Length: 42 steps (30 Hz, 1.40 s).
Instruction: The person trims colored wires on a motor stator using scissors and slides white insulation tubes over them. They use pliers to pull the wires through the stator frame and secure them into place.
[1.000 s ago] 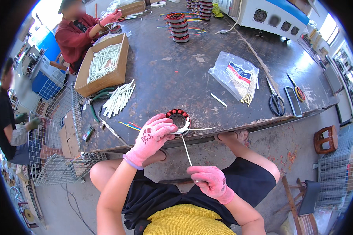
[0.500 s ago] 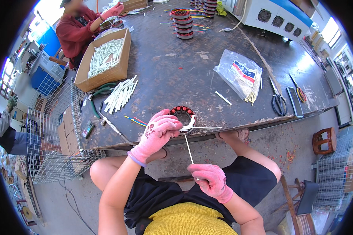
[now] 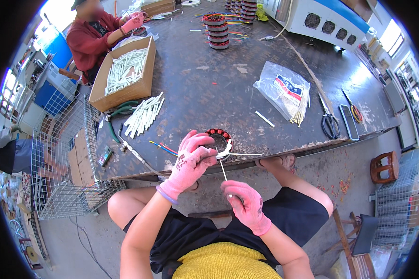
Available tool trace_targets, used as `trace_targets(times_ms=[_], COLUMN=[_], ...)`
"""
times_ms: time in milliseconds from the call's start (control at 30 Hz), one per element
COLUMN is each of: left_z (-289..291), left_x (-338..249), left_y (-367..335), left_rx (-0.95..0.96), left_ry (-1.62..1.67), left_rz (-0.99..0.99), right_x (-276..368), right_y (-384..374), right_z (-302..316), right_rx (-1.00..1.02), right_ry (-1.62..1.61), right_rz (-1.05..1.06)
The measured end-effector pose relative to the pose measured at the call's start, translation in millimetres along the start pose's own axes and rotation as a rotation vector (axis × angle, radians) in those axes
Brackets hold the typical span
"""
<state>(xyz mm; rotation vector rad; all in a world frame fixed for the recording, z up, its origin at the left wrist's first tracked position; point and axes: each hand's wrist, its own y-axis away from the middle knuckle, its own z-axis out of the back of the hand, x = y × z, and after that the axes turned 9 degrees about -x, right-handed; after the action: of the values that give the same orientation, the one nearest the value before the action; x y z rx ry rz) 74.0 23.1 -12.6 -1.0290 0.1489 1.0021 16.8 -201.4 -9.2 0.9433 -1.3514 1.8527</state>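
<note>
At the table's front edge lies a motor stator ring (image 3: 225, 135) with red windings and white tubing on its near right rim. My left hand (image 3: 191, 162), in a pink glove, is closed on the ring's left side; the fingertips' exact hold is hidden. From the ring's near side a thin white cord (image 3: 224, 172) runs down, taut, to my right hand (image 3: 246, 207), also pink-gloved and closed around it. Another white strand (image 3: 247, 154) sticks out rightward over the table. Blue, red and yellow lead wires (image 3: 164, 148) come out left of the ring.
Loose white sleeves (image 3: 144, 115) and green-handled pliers (image 3: 112, 128) lie left, by a carton (image 3: 146, 69) of sleeves. To the right are a plastic bag (image 3: 284, 90), scissors (image 3: 330, 124) and a phone (image 3: 349, 122). Stacked stators (image 3: 218, 35) stand farther back. A co-worker (image 3: 91, 39) sits far left.
My right hand has moved up and slightly left, nearer the ring, so less cord shows between them. My left hand has shifted slightly and its fingers have turned a little.
</note>
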Motion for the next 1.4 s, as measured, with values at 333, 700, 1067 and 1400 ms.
trace_targets(times_ms=[333, 700, 1067, 1400], left_z=[4.8, -2.8, -3.9, -9.3], left_x=[-6.4, -2.2, -2.0, -0.5], left_y=[-2.7, 1.7, 3.8, 0.2], left_rx=[0.178, 0.009, 0.02, 0.001], left_ry=[-0.107, 0.089, 0.079, 0.165], left_rz=[0.135, 0.003, -0.013, 0.001], right_x=[-24.2, -22.2, -18.3, -39.0], right_y=[-19.4, -26.1, -28.8, -42.1], right_z=[-25.0, -24.9, -29.7, -46.9], right_rx=[-0.135, -0.084, -0.139, -0.296], right_ry=[0.099, -0.464, -0.441, -0.419], right_rz=[-0.156, -0.72, -0.756, -0.847])
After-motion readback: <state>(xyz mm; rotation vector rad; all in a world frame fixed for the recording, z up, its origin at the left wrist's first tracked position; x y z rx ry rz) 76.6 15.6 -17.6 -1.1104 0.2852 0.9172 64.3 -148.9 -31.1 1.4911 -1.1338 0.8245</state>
